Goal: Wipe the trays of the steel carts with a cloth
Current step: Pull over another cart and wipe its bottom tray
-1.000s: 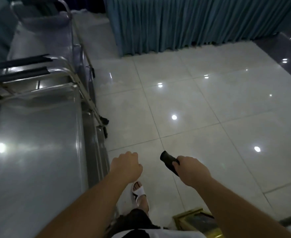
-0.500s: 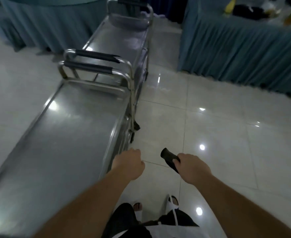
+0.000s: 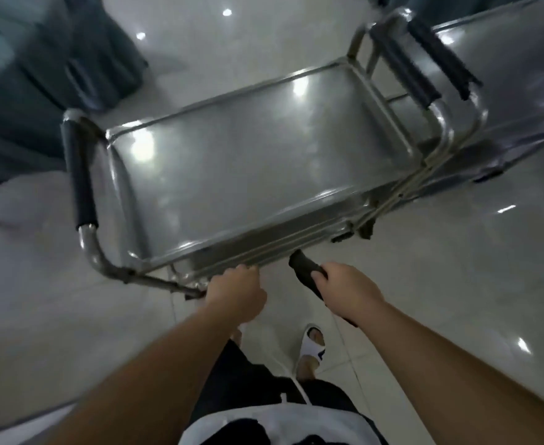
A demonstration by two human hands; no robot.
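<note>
This looks like a banquet hall or a restaurant's service floor. Two stainless-steel service carts stand end to end on the floor: the nearer steel cart (image 3: 232,175) shows a wide, shallow top tray with a raised rim and tubular push handles with dark foam grips (image 3: 81,175) at both ends, and a second steel cart (image 3: 505,101) butts against its far-right end. The floor (image 3: 457,268) is large glossy pale tile (ceiling lights reflect in it as bright spots). At the upper left hangs pleated teal table skirting (image 3: 39,69), the kind draped round function tables.
</note>
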